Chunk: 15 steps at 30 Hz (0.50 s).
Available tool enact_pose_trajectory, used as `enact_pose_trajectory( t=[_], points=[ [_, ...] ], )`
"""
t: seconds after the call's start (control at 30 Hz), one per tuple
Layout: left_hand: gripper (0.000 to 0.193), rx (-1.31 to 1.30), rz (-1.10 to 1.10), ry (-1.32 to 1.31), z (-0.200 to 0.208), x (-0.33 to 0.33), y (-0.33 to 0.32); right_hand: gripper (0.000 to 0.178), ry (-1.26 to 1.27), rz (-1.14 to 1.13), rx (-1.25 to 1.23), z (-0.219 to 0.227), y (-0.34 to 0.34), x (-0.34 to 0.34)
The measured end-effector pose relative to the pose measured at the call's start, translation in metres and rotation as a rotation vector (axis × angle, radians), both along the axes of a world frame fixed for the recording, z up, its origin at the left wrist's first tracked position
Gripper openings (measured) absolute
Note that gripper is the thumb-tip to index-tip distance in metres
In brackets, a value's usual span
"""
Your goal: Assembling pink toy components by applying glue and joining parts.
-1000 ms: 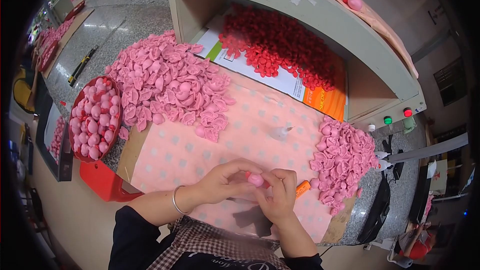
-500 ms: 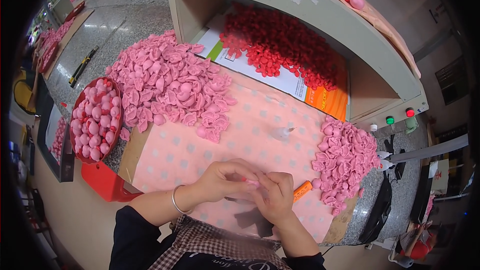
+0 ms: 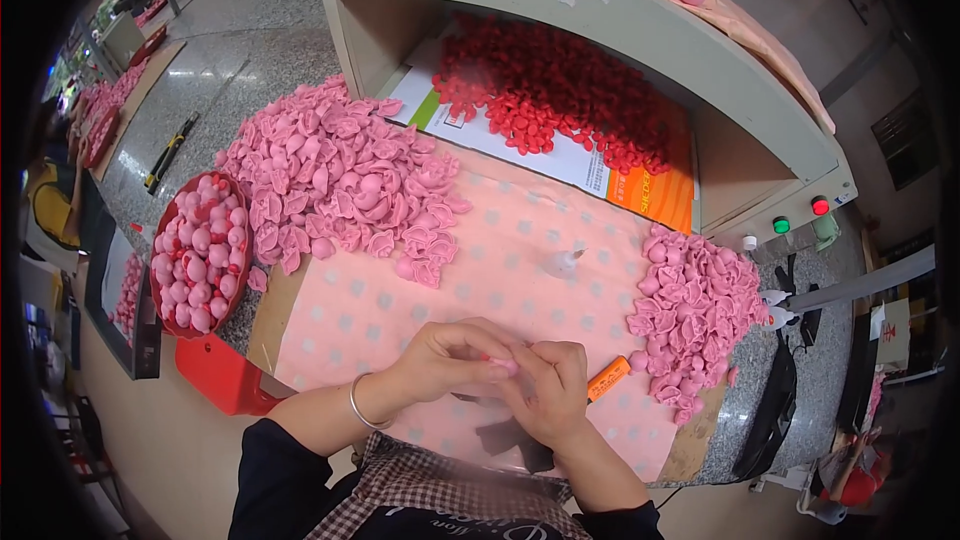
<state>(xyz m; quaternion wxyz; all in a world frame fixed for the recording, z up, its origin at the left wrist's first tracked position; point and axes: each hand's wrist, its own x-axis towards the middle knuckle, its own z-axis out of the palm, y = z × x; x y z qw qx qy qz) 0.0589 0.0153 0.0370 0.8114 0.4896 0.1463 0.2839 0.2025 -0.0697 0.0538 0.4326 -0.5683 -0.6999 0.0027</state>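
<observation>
My left hand [image 3: 448,358], with a bangle at the wrist, and my right hand [image 3: 550,390] meet over the near part of the dotted pink cloth [image 3: 470,295]. Pinched between the fingertips of both is a small soft-looking pink piece [image 3: 504,364] with a touch of red on it; my fingers cover most of it. Close beside my right hand lies an orange-handled tool [image 3: 608,378], its far end hidden. A small clear bottle with a pointed tip [image 3: 565,262] stands beyond my hands.
Piles of pink hollow pieces lie at left [image 3: 335,175] and right [image 3: 690,310]. A red bowl [image 3: 243,285] holds pink and red pieces. Inside the grey open-fronted box [image 3: 350,40] lies a heap of red pieces [image 3: 540,90]. Yellow-black pliers [image 3: 170,155] rest at far left.
The view has shifted slightly, so the piles, bowl and box sit a little differently in it. My hands keep nearly the same pinch on the pink piece.
</observation>
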Motion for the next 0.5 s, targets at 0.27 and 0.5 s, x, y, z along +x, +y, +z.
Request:
enact_pose_trajectory(
  t=[0.27,0.5],
  points=[
    [0.016,-0.188,0.006,-0.196,0.002,0.016,-0.005,0.034,0.363,0.083,-0.142,0.016,-0.009,0.027],
    [0.018,-0.246,-0.012,-0.27,-0.001,0.03,-0.007,0.019,0.422,0.052,-0.14,0.019,-0.011,0.034]
  ],
)
